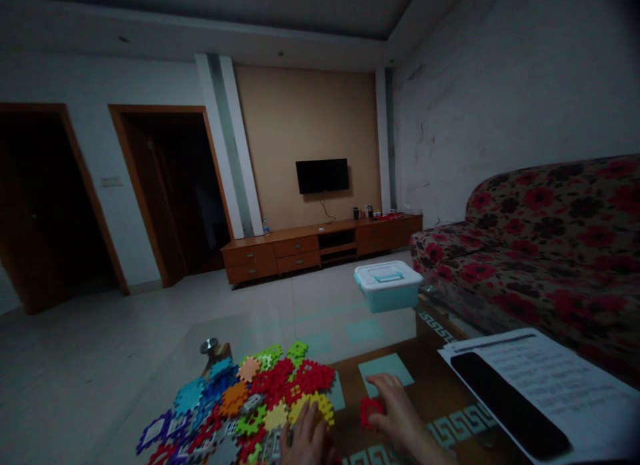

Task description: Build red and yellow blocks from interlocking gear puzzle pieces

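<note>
A heap of colourful interlocking toy pieces [235, 402] with toothed edges lies on the glass-topped table. My left hand [304, 437] rests at the heap's near right edge, fingers stretched out beside yellow pieces [320, 406]; its palm is cut off by the frame. To the right of the heap, my right hand [403, 418] has its thumb against a red toothed toy piece [369, 409], which sits between thumb and fingers. Part of that piece is hidden by the hand.
A teal box with a white lid [389, 288] stands at the table's far side. Printed sheets [560, 392] and a long black object [507, 405] lie at the right. Beyond are a flowered sofa [565, 232], a low wooden cabinet [300, 252] and a wall television [323, 176].
</note>
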Demonstrator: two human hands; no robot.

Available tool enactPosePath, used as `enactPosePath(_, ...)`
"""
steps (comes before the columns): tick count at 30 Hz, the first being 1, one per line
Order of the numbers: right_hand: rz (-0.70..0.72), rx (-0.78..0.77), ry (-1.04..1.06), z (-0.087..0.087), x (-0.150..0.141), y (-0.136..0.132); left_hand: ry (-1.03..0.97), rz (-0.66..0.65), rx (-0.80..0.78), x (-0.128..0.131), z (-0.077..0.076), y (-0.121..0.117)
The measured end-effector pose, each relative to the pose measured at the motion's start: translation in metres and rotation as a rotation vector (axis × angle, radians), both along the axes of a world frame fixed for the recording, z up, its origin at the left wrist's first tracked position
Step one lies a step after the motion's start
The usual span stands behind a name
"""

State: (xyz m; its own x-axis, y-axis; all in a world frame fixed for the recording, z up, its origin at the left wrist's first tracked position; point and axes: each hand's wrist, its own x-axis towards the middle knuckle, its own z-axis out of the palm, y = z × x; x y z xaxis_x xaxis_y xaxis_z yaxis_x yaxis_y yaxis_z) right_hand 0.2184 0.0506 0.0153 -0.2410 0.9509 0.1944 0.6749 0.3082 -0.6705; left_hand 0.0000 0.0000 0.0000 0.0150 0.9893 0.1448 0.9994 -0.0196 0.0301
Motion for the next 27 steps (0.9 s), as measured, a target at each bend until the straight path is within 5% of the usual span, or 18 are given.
enactPosePath(5, 0.095, -0.075, -0.112, -0.013, -0.013, 0.002, -0.093, -0.129, -0.151, 0.027, 0.010, 0.006)
enactPosePath(10, 0.196, -0.075, -0.116, -0.010, -0.008, -0.001, -0.081, -0.100, -0.207, 0.030, 0.020, 0.005)
enactPosePath(15, 0.242, -0.021, -0.008, -0.001, -0.014, 0.009, -0.068, -0.103, -0.187, 0.025, 0.012, 0.002)
enactPosePath(22, 0.376, 0.055, -0.006, 0.010, -0.082, 0.056, -0.098, -0.097, -0.132, 0.014, -0.007, 0.000)
enactPosePath(27, 0.448, 0.054, -0.096, 0.015, -0.108, 0.067, -0.130, -0.080, -0.076, 0.011, -0.013, 0.001)
